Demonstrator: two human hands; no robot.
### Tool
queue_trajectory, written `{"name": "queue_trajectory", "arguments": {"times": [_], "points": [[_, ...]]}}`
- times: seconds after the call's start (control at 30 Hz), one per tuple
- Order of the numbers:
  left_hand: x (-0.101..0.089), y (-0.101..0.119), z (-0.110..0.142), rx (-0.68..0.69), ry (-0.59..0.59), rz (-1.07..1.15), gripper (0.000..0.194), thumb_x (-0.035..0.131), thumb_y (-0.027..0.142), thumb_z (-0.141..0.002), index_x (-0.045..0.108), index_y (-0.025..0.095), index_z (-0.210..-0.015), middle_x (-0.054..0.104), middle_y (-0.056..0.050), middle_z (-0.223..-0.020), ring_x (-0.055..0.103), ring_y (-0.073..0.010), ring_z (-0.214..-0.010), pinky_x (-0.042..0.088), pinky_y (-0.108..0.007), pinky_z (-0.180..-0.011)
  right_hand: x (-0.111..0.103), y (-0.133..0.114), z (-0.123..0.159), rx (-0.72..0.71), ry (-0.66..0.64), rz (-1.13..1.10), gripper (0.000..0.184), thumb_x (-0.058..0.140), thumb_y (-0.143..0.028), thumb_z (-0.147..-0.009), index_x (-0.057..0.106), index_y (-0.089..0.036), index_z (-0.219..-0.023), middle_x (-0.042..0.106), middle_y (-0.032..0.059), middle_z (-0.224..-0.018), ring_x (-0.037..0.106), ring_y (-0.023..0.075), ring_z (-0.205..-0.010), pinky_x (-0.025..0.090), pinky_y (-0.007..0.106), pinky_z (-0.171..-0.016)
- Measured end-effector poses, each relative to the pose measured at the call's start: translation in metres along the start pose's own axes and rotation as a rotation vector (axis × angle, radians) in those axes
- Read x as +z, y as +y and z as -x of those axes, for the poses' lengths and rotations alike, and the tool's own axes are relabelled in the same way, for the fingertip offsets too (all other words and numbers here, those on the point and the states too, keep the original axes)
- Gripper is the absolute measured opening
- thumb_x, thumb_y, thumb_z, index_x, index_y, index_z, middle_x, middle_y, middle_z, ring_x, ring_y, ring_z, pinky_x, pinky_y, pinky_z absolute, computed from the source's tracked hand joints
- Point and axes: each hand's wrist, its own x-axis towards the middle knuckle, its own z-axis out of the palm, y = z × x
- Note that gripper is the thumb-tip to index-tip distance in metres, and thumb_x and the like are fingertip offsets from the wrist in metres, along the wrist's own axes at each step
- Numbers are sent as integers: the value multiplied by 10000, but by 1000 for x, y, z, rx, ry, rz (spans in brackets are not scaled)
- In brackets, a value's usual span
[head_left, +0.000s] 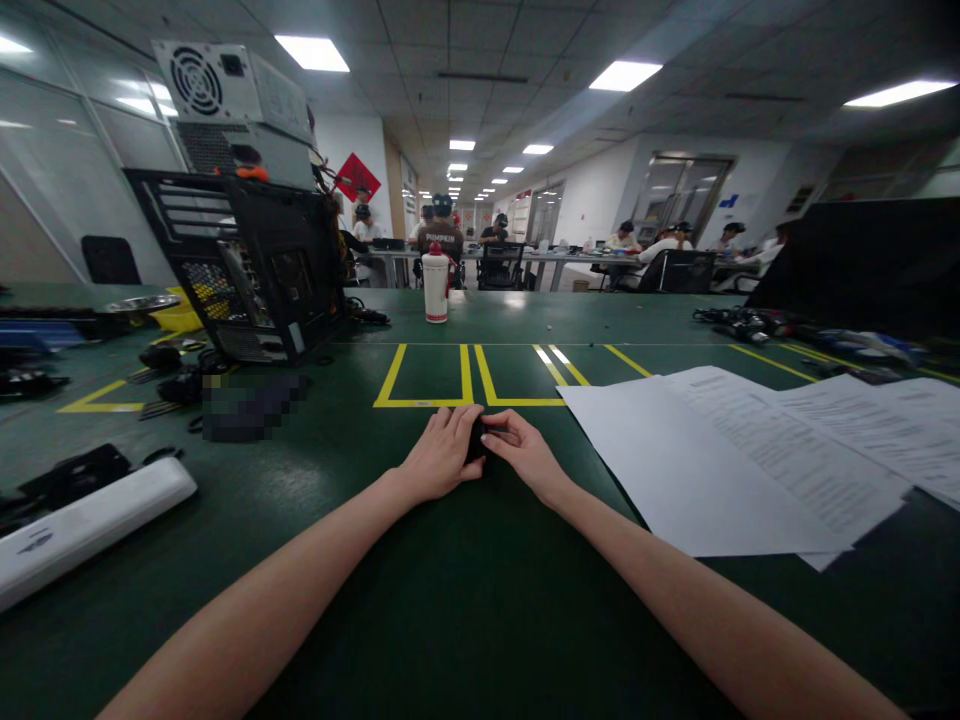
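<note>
Just in front of the yellow tape lines, my left hand [442, 455] is wrapped round a small black object [475, 440] whose kind I cannot make out. Its fingers lie over the far side and the thumb presses from the near side. My right hand [525, 455] reaches in from the right, with thumb and forefinger pinched at the object's right edge. Most of the black object is hidden behind the fingers. Both forearms rest low over the green tabletop [465, 600].
Left stands a black computer case [277, 270] topped by a power supply [232, 85]. A white bottle [436, 288] stands ahead. Printed papers [720, 460] lie right, a long white device [97, 525] left. Cables [750, 325] lie back right. People sit at farther tables.
</note>
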Motion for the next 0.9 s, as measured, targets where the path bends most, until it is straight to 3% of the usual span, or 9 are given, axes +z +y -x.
{"name": "queue_trajectory", "arguments": {"times": [0.17, 0.27, 0.57, 0.77, 0.9], "points": [[-3, 3, 0, 3, 17, -94, 662, 554, 314, -670, 215, 166, -1220, 400, -114, -1172, 319, -316, -1099, 239, -499, -911, -1, 2, -2, 52, 3, -2, 336, 577, -237, -682, 497, -218, -1008, 557, 34, -1021, 539, 157, -949, 403, 348, -879], [-3, 3, 0, 37, 2, -76, 656, 540, 295, -680, 203, 149, -1224, 397, -117, -1172, 325, -290, -1114, 196, -481, -951, -2, 0, 0, 61, -45, -32, 314, 583, -216, -674, 506, -211, -978, 560, 27, -1007, 539, 163, -958, 401, 352, -882], [-4, 0, 0, 44, -22, 7, 644, 529, 280, -688, 193, 162, -1225, 397, -112, -1159, 379, -266, -1076, 241, -460, -935, 0, -3, 2, 0, -7, -2, 191, 558, -225, -701, 516, -214, -888, 559, 8, -971, 538, 149, -943, 397, 339, -891], [-3, -1, -1, 39, -19, 5, 641, 535, 278, -676, 207, 158, -1213, 404, -110, -1146, 383, -262, -1062, 243, -453, -929, -3, 3, -2, 43, -14, 19, 327, 566, -246, -699, 494, -215, -1017, 549, 34, -1028, 523, 162, -976, 392, 355, -895], [-2, -1, 0, 40, -14, -8, 638, 534, 265, -667, 214, 152, -1208, 407, -111, -1139, 381, -259, -1059, 245, -444, -926, -2, 5, -1, 23, -55, -35, 328, 597, -215, -665, 506, -211, -980, 560, 23, -1014, 520, 164, -988, 387, 351, -900]]}}
